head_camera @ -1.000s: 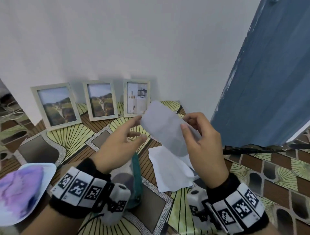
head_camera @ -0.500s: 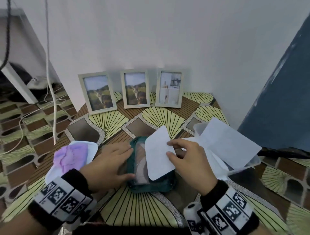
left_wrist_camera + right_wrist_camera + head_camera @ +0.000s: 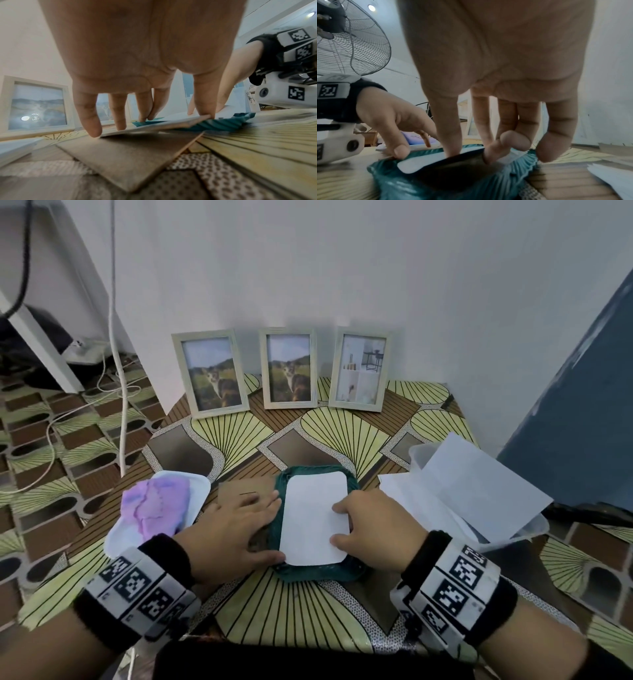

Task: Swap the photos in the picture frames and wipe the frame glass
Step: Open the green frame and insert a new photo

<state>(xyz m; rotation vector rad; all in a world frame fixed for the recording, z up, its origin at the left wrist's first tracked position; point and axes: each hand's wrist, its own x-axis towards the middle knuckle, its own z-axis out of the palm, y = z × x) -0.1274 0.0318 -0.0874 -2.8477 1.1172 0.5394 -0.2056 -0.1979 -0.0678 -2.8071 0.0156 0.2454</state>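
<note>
A teal frame [image 3: 315, 573] lies flat near the table's front edge. On it lies a white photo [image 3: 313, 518], blank side up. My right hand [image 3: 373, 529] pinches the photo's right edge, thumb on top [image 3: 450, 148]; that edge is slightly raised [image 3: 426, 163]. My left hand [image 3: 239, 525] rests with straight fingers on the frame's left edge and on a brown backing board [image 3: 239, 487] beside it; its fingertips [image 3: 120, 121] press down there. Three pale frames [image 3: 289, 368] lean on the wall behind.
A purple cloth [image 3: 157, 508] sits on a white plate [image 3: 198, 487] at the left. A clear container [image 3: 513, 539] with loose white sheets [image 3: 479, 487] stands at the right. White cables [image 3: 116, 337] run over the floor left of the table. A blue panel [image 3: 582, 388] rises at the right.
The photo was held up in both hands, then came down onto the teal frame and now lies squared on it. My left hand has moved to the frame's left edge.
</note>
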